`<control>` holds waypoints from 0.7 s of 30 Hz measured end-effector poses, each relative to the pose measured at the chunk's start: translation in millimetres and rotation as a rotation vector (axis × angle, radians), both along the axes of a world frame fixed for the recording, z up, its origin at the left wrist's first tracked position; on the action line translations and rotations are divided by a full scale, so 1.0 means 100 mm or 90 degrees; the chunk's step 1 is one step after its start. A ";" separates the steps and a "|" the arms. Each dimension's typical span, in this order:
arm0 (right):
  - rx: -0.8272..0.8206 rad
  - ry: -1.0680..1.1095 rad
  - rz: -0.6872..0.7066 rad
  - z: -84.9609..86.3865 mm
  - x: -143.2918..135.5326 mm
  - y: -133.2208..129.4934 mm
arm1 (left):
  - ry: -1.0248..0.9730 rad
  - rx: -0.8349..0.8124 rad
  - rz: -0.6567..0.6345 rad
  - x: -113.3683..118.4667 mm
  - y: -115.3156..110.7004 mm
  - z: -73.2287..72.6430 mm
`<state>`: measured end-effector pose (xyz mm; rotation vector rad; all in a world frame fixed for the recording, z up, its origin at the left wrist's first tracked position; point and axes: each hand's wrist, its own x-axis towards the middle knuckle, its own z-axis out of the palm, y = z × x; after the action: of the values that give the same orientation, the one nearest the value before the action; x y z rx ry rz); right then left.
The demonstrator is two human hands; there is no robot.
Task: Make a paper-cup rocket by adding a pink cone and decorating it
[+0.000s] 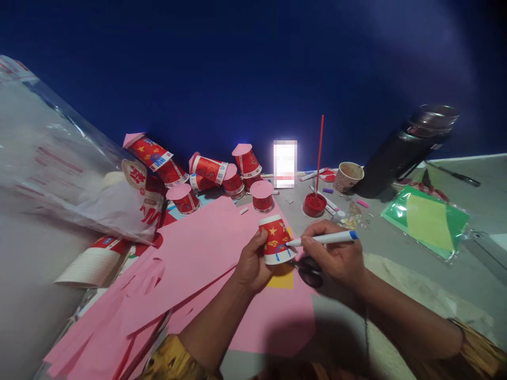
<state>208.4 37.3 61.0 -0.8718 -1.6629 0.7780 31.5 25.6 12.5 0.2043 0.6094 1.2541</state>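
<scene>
So we've got our left hand (255,261) wrapped around a red paper cup (275,238), right around the center of the frame. Our right hand (335,253) is gripping a blue-capped marker (322,238), tip right at the cup's blue marks. Pink sheets (198,253) cover the lower left, black-handled scissors (310,272) sit just below the marker, and a dark flask (400,148) leans at upper right.
</scene>
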 end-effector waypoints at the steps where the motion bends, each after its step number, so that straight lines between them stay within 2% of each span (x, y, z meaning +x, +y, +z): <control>1: 0.002 0.002 0.003 0.00 0.00 0.00 | -0.002 0.000 -0.001 0.00 0.00 0.00; 9: 0.036 0.012 -0.014 0.02 0.01 0.00 | -0.008 -0.020 -0.007 -0.01 0.00 -0.01; 15: 0.041 -0.005 0.005 -0.02 0.02 0.01 | -0.012 -0.033 0.004 -0.01 0.00 -0.03; 21: 0.025 -0.006 0.008 -0.03 0.01 -0.01 | 0.002 0.003 -0.008 0.01 0.00 0.00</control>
<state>209.8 36.5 57.5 -0.8383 -1.6883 0.7483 32.5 25.3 12.9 0.2138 0.6073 1.2429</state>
